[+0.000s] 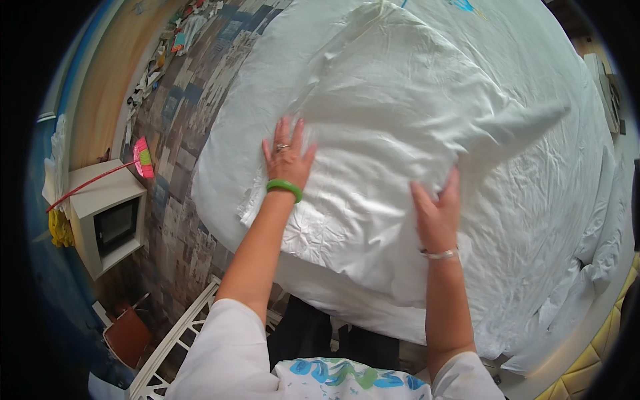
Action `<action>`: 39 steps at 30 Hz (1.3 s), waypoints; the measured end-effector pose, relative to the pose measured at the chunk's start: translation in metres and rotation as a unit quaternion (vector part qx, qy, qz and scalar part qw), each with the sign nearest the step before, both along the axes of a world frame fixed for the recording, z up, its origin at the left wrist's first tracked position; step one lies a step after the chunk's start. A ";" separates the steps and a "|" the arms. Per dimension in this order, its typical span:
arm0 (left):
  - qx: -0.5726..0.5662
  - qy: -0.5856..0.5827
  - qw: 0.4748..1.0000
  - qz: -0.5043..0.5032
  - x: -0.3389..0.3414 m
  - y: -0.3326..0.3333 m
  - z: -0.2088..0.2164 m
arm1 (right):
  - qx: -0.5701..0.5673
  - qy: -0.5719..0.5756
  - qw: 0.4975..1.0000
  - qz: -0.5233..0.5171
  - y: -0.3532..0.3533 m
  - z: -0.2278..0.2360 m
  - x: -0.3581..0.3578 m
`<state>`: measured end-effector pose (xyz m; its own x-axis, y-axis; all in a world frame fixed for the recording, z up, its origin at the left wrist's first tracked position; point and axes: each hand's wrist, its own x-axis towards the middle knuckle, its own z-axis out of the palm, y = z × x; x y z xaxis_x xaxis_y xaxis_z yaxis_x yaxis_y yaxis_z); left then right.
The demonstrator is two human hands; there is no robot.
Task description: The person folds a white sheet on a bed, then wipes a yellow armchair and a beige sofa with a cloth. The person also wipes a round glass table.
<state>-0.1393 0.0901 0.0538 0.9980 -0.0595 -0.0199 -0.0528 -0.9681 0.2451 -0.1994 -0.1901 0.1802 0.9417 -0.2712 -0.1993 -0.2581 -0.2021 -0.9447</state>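
White bedding [373, 100], perhaps a duvet in its cover, lies in a layered, wrinkled heap over the bed [230, 143]. Flat on its left part rests my left hand [288, 160], fingers spread, wearing a ring and a green bangle. My right hand [439, 217] touches the bedding farther right, its thumb and forefinger apart and nothing seen held between them. The other fingers of that hand are partly hidden from view. Just beyond it, a raised fold [513, 130] of the white cloth sticks out to the right in a point.
White pillows [580, 287] lie along the right side by a yellow padded headboard [610, 327]. On the left stand a light cabinet [100, 200], a pink broom [143, 159] and a brown chair [128, 337]. A white lattice rail [177, 340] runs near my left arm.
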 end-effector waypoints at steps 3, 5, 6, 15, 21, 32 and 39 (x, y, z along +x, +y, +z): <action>-0.201 -0.015 0.978 0.054 -0.018 0.050 0.015 | 0.070 0.036 0.995 0.068 0.078 0.003 0.045; -0.463 0.055 0.878 0.111 -0.026 0.038 0.044 | -0.021 0.030 0.993 0.110 0.112 -0.009 0.072; -0.600 0.105 0.778 0.157 -0.028 0.032 0.057 | -0.049 0.038 0.992 0.106 0.129 -0.014 0.081; -0.793 0.292 0.490 0.214 -0.084 0.057 0.076 | -0.175 -0.042 0.978 0.105 0.094 0.001 0.039; -0.471 0.356 0.802 0.089 -0.056 0.078 0.077 | -0.226 -0.019 0.893 0.390 0.169 -0.025 -0.081; -0.198 0.079 0.971 -0.106 -0.063 -0.048 0.061 | -0.593 -0.124 0.754 0.253 0.008 -0.082 0.191; -0.211 0.027 0.977 -0.028 -0.081 -0.033 0.036 | -0.588 -0.192 0.785 0.036 -0.045 -0.094 0.337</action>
